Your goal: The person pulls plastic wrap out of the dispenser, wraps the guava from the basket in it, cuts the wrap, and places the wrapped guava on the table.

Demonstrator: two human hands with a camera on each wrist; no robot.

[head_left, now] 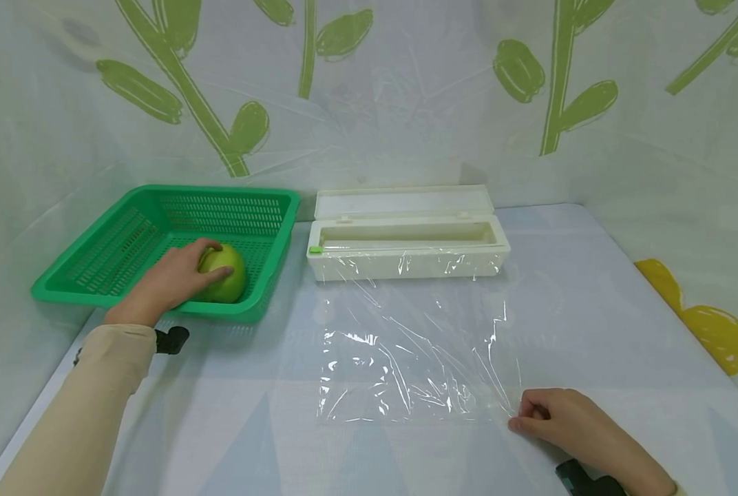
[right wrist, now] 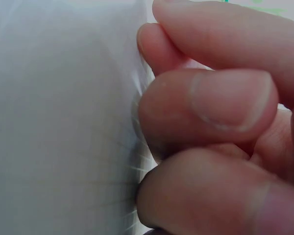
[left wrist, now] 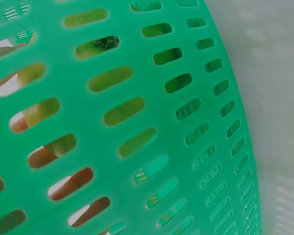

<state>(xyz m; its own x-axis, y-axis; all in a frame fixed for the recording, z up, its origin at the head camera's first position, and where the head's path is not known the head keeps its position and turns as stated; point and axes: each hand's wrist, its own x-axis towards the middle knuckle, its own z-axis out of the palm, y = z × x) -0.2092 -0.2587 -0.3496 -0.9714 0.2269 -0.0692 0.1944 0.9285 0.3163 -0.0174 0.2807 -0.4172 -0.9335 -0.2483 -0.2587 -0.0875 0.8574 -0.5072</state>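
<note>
In the head view, my left hand [head_left: 169,279] reaches into a green plastic basket [head_left: 271,275] and grips a green apple [head_left: 231,279], thumb on the near side and fingers over the top. The left wrist view looks through the basket's slotted wall [left wrist: 63,117], with parts of the apple [left wrist: 118,111] and fingers behind it. At the lower right, my right hand [head_left: 570,421] pinches the near right corner of a clear sheet of plastic wrap [head_left: 406,365]. Up close in the right wrist view, curled fingers [right wrist: 206,103] hold the edge of the film.
A white plastic wrap dispenser [head_left: 502,256] stands at the back with its lid [head_left: 400,202] raised and a green slider [head_left: 316,250] at the left of its front edge. From it the film runs forward over the pale tablecloth [head_left: 220,427]. A leaf-printed curtain [head_left: 406,124] hangs behind.
</note>
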